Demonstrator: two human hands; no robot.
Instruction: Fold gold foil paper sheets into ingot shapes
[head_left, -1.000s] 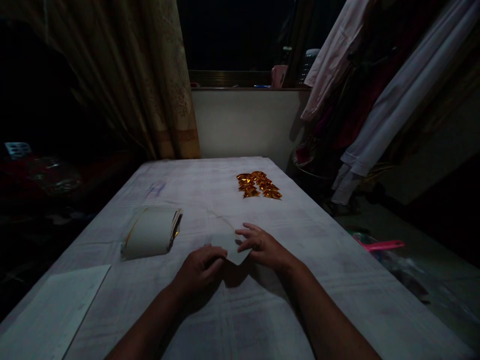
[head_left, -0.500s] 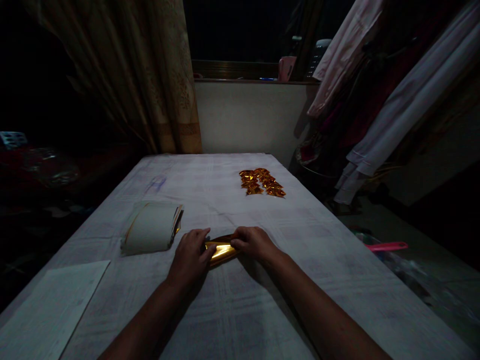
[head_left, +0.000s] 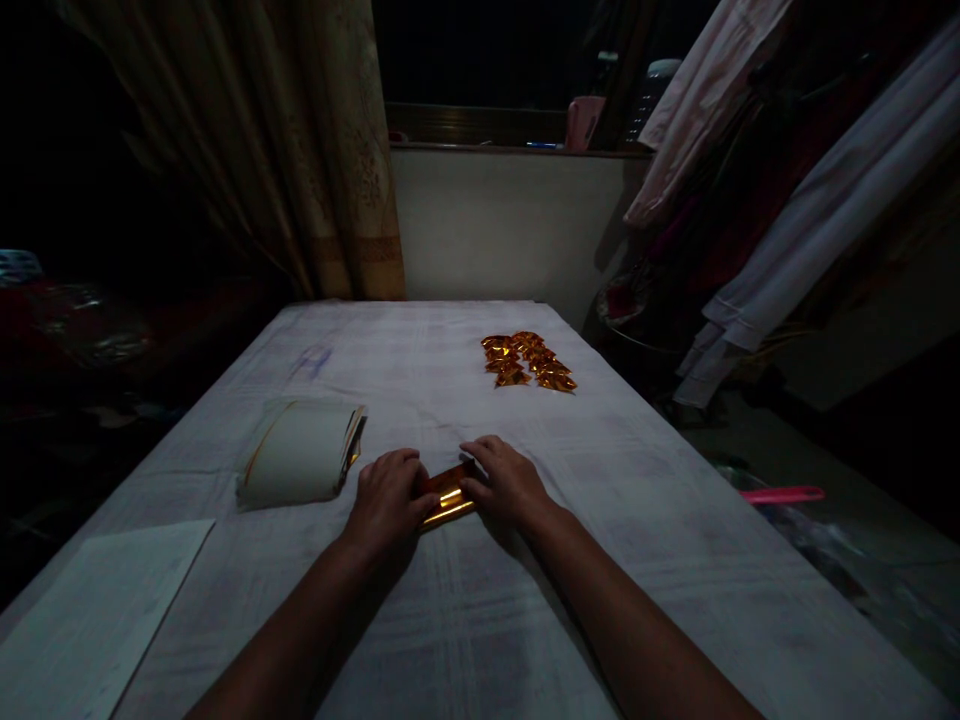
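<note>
A shiny gold foil paper (head_left: 452,494), folded into a narrow strip, lies on the table between my hands. My left hand (head_left: 390,500) grips its left end, thumb on top and fingers curled behind. At the other end, my right hand (head_left: 508,484) has its thumb on the foil, with the fingers bent over the far edge. Left of my hands sits a thick stack of paper sheets (head_left: 304,452) with a pale cover and some gold showing at its right edge. Several folded gold foil pieces (head_left: 529,360) lie in two rows farther back.
A white sheet (head_left: 105,610) lies on the table's (head_left: 480,640) left front. Beyond the back edge are a curtain (head_left: 330,200) and a sill with a pink mug (head_left: 583,122). Clothes (head_left: 795,230) hang at the right, above a pink handle (head_left: 784,495).
The foil strip has gone from slightly bowed and raised to flatter and narrower. My right hand's fingers have spread a little and shifted. The camera view has moved slightly.
</note>
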